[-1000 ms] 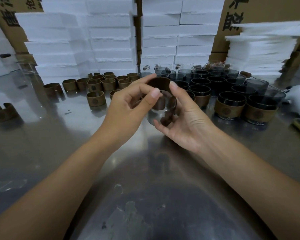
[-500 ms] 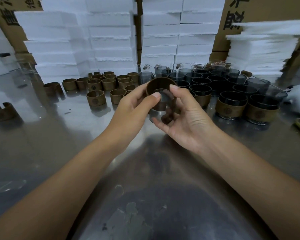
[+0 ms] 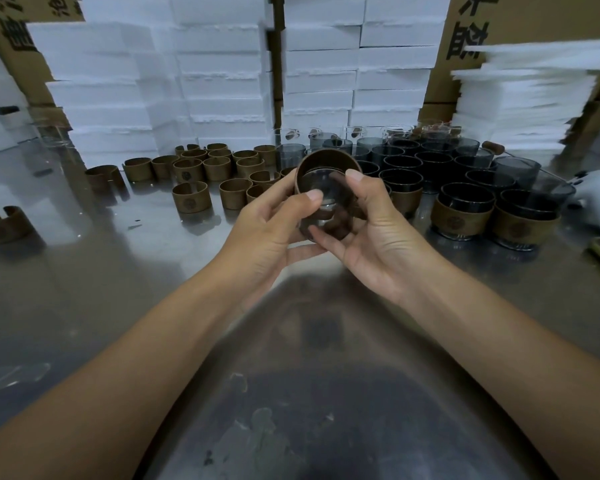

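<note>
**Plainly a two-hand job: glass into sleeve**

The glass cup (image 3: 321, 211) is held off the worktop (image 3: 118, 278) between both hands, tilted toward the camera, with the brown sleeve (image 3: 326, 160) ringed round its far end. The left hand (image 3: 274, 230) pinches the glass, thumb on top. The right hand (image 3: 383, 237) curls round the sleeve, thumb on its rim and fingertips under the glass.

The glass looks smooth, hard and breakable, probably slippery under the thumbs. The sleeve seems light and springy, so the rim and side wall are likely the best holds.

Just beyond the left hand stand loose sleeves (image 3: 205, 168). Beyond the right hand are bare dark glasses (image 3: 402, 164), and to its right sleeved cups (image 3: 461, 218), close enough to knock when setting down. White foam boxes (image 3: 222, 81) are stacked behind them all.
</note>
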Demonstrator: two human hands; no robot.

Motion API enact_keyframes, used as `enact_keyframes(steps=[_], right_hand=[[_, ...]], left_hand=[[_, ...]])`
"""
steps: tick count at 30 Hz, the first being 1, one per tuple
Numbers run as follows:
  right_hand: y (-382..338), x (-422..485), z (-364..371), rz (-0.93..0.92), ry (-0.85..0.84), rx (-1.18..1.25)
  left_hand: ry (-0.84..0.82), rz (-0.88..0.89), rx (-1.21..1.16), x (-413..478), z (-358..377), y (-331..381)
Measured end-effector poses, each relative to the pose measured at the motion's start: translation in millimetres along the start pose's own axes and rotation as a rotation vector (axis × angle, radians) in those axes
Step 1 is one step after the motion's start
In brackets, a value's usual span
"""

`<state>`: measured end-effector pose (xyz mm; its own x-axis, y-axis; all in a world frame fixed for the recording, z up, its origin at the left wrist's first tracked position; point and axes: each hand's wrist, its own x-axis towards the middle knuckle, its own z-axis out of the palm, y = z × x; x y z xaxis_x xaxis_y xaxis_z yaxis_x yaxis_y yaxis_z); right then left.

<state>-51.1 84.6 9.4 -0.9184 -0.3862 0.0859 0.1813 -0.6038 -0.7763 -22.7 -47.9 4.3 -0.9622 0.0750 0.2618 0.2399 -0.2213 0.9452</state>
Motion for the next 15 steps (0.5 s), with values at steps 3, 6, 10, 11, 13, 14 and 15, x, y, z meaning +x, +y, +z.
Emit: enact_keyframes(steps=[3, 6, 10, 11, 13, 14, 15], right_hand=[[0.1, -1.0, 0.4, -0.010, -0.004, -0.018], [-0.4, -1.4, -0.8, -0.011, -0.002, -0.032], [-0.3, 0.3, -3.6, 0.000, 0.024, -0.070], [-0.2, 0.5, -4.0, 0.004, 0.027, -0.076], [0.2, 0.9, -4.2, 0.014, 0.042, -0.077], [0.1, 0.8, -4.2, 0.019, 0.054, -0.075], [0.1, 0.8, -3.9, 0.023, 0.064, -0.074]], left_hand=[[0.025, 0.011, -0.016, 1.0, -0.8, -2.3], [0.056, 0.010, -0.032, 2.0, -0.9, -3.1], [0.088, 0.003, -0.029, 2.6, -1.0, -1.1], [0.091, 0.000, -0.027, 2.6, -1.1, -0.7], [0.099, -0.011, -0.025, 2.2, -1.3, 0.4], [0.107, -0.018, -0.026, 2.1, -1.2, 0.8], [0.114, -0.025, -0.030, 2.0, -0.9, 1.3]])
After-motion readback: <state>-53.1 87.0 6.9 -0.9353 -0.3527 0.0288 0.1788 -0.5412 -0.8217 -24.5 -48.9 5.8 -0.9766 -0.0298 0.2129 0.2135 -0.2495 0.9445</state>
